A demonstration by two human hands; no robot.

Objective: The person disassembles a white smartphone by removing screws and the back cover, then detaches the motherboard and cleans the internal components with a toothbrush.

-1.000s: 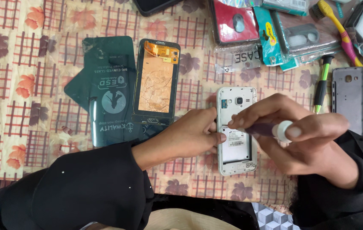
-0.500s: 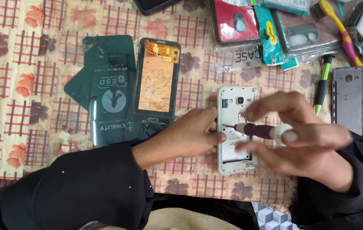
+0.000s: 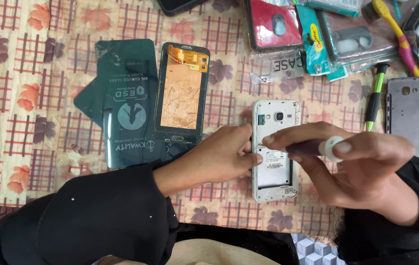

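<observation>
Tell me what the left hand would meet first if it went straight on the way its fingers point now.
The left hand points right, fingertips already at the white phone frame. Going on, it would likely slide over that frame and meet the right hand with its screwdriver; depth is unclear.

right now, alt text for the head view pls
A left hand steadies an opened white phone body on a patterned tablecloth while the right hand works a purple-handled screwdriver on it. A detached screen lies to the left.
</observation>
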